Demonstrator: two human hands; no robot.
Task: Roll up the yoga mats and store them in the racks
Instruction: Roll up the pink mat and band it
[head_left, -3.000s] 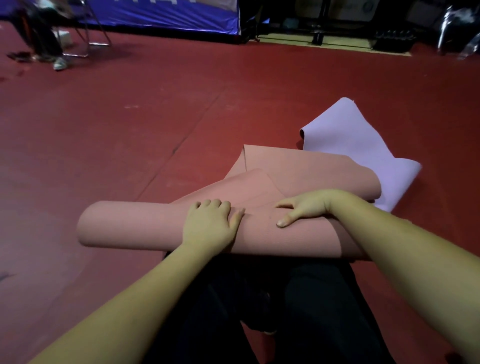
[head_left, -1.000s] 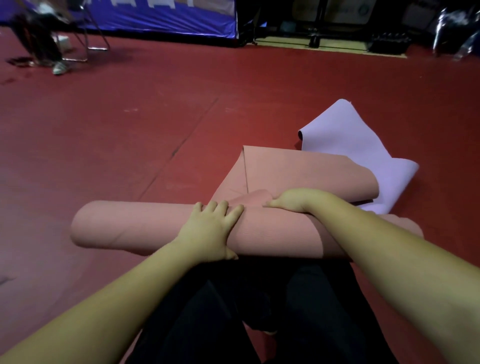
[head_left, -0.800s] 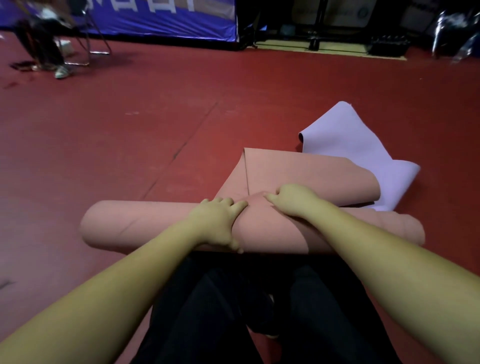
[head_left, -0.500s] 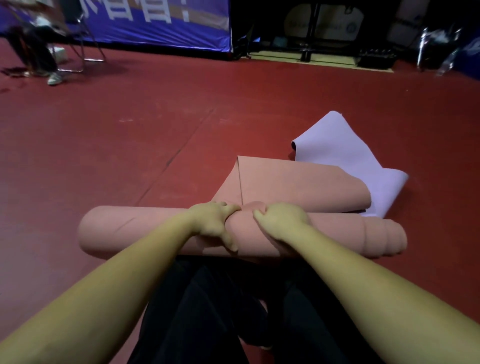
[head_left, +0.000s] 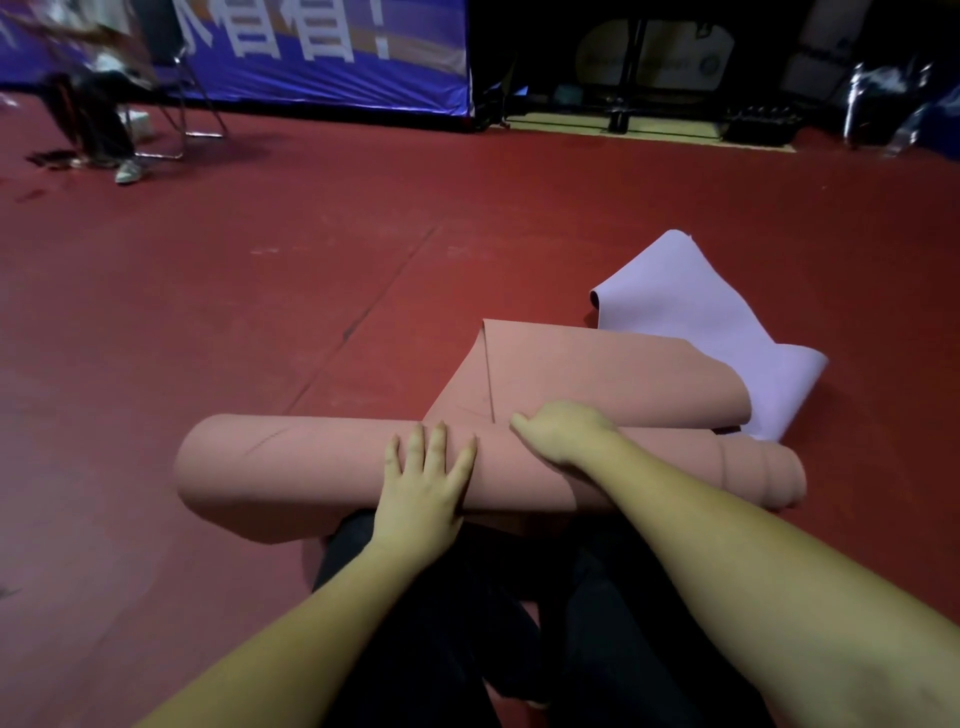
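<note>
Mostly rolled, pink yoga mat (head_left: 322, 462) across red floor (head_left: 260, 291), just ahead of dark-trousered knees.

Left hand (head_left: 423, 488) flat on roll's top, fingers straight and spread, pressing, no clamped grip. Right hand (head_left: 563, 428) just beside it, fingers curled down over roll's far side where loose tail meets it; clamped or merely pressing, cannot tell. Unrolled tail folded back on itself beyond roll, resting partly over lilac yoga mat (head_left: 717, 332), itself loosely curled at far edge. Far left: seated person's legs (head_left: 98, 130) by metal chair, blue banner (head_left: 322, 52) behind.
</note>
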